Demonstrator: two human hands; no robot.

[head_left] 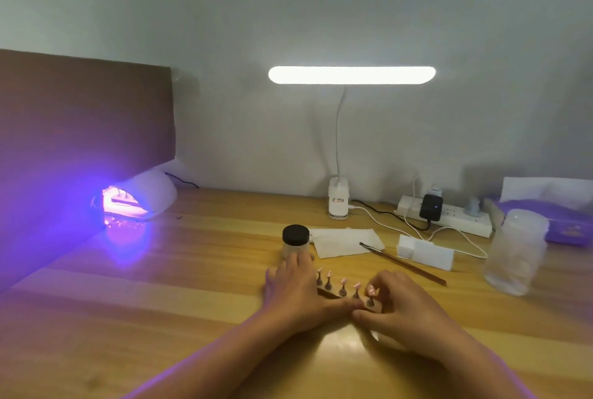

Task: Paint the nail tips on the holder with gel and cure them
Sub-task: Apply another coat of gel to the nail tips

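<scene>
Brown holder point(332, 294) in right hand point(404, 312); lamp label point(338, 201) blurred.

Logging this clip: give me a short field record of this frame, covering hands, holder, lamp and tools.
left hand: lies flat over left end of the holder, fingers extended
right hand: fingers curled at the right end; grip unclear
nail tips: pink, upright on the holder
curing lamp: lit purple, far left, a second holder inside
jar: black lid, closed, behind left hand
brush: lying on the table, untouched
</scene>
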